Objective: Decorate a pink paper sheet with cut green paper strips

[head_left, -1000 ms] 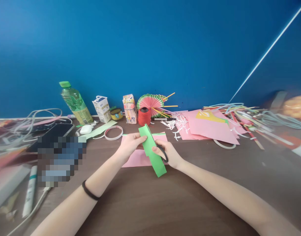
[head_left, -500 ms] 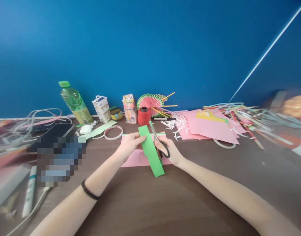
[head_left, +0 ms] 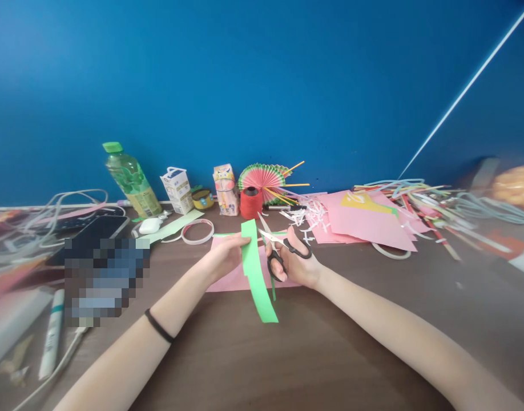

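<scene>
Green strip (head_left: 254, 268) pinched left (head_left: 225, 258) — scissors (head_left: 274, 246), seemingly spread, just right.

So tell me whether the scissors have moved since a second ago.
Yes. The scissors in the right hand have swung out from behind the green strip and opened, blades now pointing up-left toward the red spool.

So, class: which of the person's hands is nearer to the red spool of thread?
Right. The right hand, working the scissors, sits just in front of the red spool; the left hand, pinching the green paper strip, is further left of it.
</scene>
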A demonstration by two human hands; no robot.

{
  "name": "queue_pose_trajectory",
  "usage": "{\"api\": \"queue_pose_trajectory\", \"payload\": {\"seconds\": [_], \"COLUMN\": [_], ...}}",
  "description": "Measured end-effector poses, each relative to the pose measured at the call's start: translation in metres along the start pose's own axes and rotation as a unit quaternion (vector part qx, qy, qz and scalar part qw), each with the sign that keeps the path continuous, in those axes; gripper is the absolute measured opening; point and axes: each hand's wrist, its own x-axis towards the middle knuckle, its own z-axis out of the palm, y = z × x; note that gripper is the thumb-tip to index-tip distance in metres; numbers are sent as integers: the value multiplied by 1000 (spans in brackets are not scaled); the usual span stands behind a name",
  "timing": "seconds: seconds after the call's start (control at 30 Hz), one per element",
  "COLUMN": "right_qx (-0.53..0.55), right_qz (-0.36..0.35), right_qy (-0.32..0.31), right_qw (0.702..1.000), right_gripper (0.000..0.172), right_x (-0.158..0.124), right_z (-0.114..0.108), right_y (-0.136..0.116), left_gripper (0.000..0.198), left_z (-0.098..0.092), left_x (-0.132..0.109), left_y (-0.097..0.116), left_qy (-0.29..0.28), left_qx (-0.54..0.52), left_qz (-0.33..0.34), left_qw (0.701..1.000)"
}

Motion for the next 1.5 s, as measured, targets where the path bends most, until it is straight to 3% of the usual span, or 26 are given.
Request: {"api": "queue_pose_trajectory", "payload": {"seconds": [0.07,0.13,0.37,0.5,0.67,0.8,0.9,1.03,1.13,1.27,1.5], "right_qx": [5,5,4,13,-8,-117,-256,-383,-414,-409,-240], "right_qz": [-6,-7,-39,-83,-92,-107,-164,-203,-208,-229,-197], "right_qy": [0,2,53,120,132,176,232,277,257,210,180], "right_qw": [1000,1000,998,989,987,972,924,857,848,858,933], "right_gripper": [68,68,65,60,55,49,34,27,25,23,27], "right_x": [0,0,0,1,2,2,2,1,-2,-5,-2], "right_z": [-1,-1,3,4,3,3,4,9,17,29,34], "right_y": [1,1,-3,-5,-4,1,4,6,7,9,3], "left_gripper": [17,18,21,26,23,18,17,27,32,33,27], "left_z": [2,3,-10,-24,-28,-26,-21,-6,6,20,34], "left_x": [0,0,3,6,5,4,3,0,-4,-9,-16], "left_y": [-2,-4,-1,1,7,13,16,18,17,16,16], "left_qy": [-25,-14,126,217,286,315,340,315,267,208,152], "left_qx": [19,27,65,142,202,219,199,145,106,104,93], "left_qz": [11,20,50,57,95,150,148,129,112,94,61], "left_qw": [999,999,989,964,932,911,907,929,951,968,982]}}
